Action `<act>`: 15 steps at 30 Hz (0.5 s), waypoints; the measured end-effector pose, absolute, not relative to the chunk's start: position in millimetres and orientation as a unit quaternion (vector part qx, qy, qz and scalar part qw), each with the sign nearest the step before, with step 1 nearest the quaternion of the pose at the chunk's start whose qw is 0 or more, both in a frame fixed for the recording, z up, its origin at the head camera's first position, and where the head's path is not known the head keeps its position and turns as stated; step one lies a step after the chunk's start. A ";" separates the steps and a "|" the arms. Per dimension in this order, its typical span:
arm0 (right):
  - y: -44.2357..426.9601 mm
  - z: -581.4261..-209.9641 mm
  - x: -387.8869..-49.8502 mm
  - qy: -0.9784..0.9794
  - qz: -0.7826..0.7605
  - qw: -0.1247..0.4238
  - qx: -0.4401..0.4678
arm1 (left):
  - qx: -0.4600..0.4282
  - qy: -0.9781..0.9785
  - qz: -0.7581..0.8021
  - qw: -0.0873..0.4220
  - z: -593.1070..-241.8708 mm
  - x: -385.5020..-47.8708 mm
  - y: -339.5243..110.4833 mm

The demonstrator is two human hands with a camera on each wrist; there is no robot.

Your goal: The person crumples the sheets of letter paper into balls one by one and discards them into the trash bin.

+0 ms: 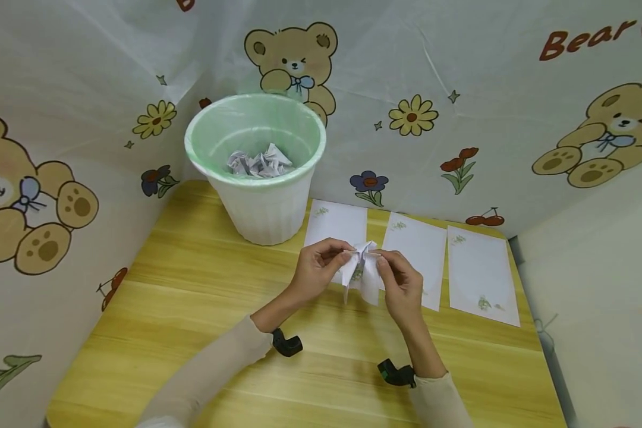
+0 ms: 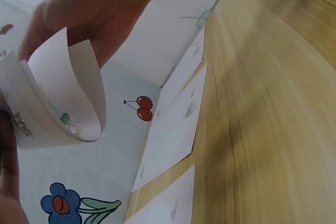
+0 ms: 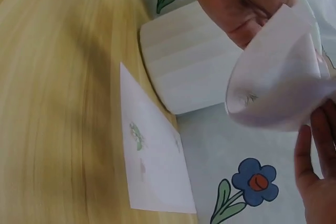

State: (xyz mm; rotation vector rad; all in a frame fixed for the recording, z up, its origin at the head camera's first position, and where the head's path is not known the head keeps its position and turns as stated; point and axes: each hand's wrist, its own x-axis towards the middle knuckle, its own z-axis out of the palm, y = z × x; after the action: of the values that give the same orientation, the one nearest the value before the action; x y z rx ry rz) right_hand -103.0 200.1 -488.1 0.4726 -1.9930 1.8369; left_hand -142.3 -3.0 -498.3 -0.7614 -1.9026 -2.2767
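Both hands hold one bent sheet of white paper (image 1: 370, 285) with small green prints, above the table. My left hand (image 1: 315, 270) pinches its left side between thumb and fingers, and my right hand (image 1: 402, 285) pinches its right side. The sheet's middle is gathered at the top and its lower parts hang down. In the left wrist view the paper (image 2: 63, 87) curves in a loop between the hands; the right wrist view also shows the curved paper (image 3: 278, 77).
A white bin (image 1: 270, 208) with a green liner, holding crumpled paper (image 1: 264, 163), stands at the back left. Flat printed sheets lie along the back of the wooden table (image 1: 192, 267): one (image 1: 337, 220) behind the hands, another (image 1: 419, 255) and a third (image 1: 481, 273) to the right.
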 end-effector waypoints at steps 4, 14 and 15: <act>205.6 -487.3 -103.3 -0.698 0.668 0.171 0.192 | -0.247 -0.611 -0.751 0.028 -495.8 -143.6 -5.4; 214.7 -489.1 -108.3 -0.654 0.742 0.100 0.110 | -0.253 -0.609 -0.752 0.009 -489.0 -144.1 -8.6; 215.9 -488.9 -108.8 -0.651 0.747 0.088 0.100 | -0.254 -0.608 -0.752 0.006 -488.4 -143.9 -8.7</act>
State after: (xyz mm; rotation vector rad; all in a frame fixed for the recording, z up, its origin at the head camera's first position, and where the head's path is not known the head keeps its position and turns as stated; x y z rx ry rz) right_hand -108.8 215.9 -488.9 0.2990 -1.9379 2.2256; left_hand -143.9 -8.7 -488.4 -0.7951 -1.9038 -2.3538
